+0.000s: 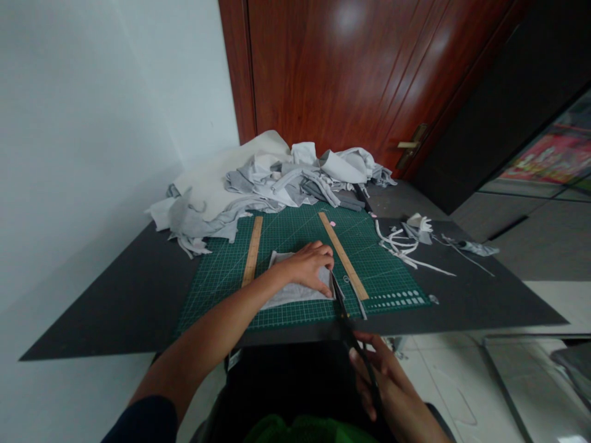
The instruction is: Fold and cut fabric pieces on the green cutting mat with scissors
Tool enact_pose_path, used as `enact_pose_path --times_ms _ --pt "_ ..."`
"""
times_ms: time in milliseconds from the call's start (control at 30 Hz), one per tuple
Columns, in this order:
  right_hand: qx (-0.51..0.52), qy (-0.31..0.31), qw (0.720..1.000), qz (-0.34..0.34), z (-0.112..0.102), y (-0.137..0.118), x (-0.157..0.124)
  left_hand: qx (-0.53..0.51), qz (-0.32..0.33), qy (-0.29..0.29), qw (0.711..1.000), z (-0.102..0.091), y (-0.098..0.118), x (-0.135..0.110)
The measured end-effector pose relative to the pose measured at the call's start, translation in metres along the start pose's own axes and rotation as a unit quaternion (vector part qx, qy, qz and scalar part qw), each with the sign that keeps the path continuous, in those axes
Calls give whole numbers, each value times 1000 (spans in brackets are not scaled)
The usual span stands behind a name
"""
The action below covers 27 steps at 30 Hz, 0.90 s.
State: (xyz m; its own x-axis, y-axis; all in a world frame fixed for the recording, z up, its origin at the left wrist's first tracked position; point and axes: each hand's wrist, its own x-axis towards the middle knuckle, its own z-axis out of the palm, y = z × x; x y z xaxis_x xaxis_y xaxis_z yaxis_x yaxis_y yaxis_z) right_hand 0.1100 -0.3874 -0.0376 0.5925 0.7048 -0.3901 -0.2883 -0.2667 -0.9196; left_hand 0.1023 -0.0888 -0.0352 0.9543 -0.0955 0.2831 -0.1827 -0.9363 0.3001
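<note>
1. Long black scissors (346, 329) are being gripped by the right hand (388, 372).
2. Red panel's (547, 154) markings are being blurred.
3. Grey rectangular cloth (295, 293) is being pressed on green gridded mat (300, 231) by the half-open left hand (310, 266).

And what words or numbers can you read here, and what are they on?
None can be read clearly.
Left wooden ruler: marks too small.
Right wooden ruler: marks too small.
Green cutting mat: any print too small.
Far-right red patch: too blurred.
</note>
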Motion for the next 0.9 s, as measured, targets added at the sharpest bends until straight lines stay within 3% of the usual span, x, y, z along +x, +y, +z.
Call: enact_pose_path --times_ms 267,900 --pt "32 -34 998 39 -8 2 10 21 -9 -1 1000 -2 1 -1" --pt "26 -40 999 18 -8 -5 17 43 -24 6 999 -1 2 -1"
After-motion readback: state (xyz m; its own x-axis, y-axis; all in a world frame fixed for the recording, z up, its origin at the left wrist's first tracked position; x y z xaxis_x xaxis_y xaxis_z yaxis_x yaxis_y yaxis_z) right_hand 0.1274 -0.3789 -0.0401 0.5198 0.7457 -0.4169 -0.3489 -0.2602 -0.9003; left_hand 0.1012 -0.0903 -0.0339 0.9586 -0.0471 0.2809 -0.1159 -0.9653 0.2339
